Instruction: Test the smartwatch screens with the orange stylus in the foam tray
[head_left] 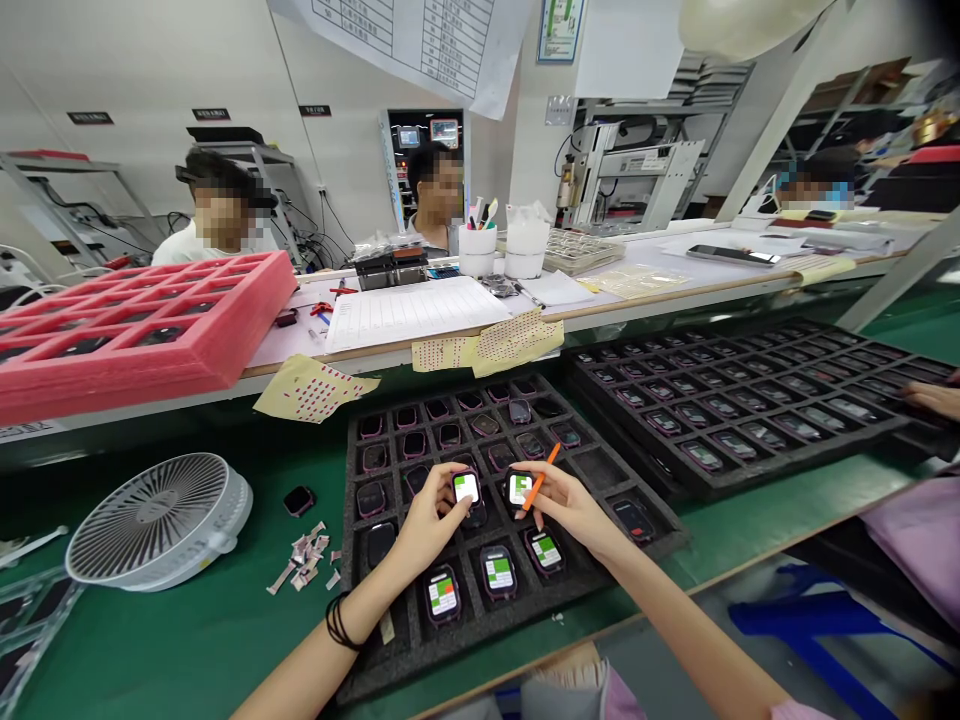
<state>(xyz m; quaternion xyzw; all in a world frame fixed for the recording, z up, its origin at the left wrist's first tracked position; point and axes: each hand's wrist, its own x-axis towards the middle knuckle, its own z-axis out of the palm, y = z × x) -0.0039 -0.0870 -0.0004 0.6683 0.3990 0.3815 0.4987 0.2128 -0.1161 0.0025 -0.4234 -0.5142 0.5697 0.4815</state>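
Observation:
My left hand [429,520] grips a smartwatch body [466,487] without a strap, its screen lit white and green. A second lit smartwatch body [519,487] is between the fingers of my right hand [564,505], which also holds a slim orange stick [541,478] slanting across that watch's edge. Both hands are above a black foam tray [517,622] with watch bodies in its compartments. In its front row, several screens glow white and green, such as the watch [498,572] just below my hands. Other screens in the tray look dark.
Left on the green bench lie a white round fan [161,520], a dark watch body [299,501] and small pale strips [306,556]. More foam trays [735,400] of watches stand right, beside another person's hand [934,400]. A shelf behind carries a pink foam tray [150,330].

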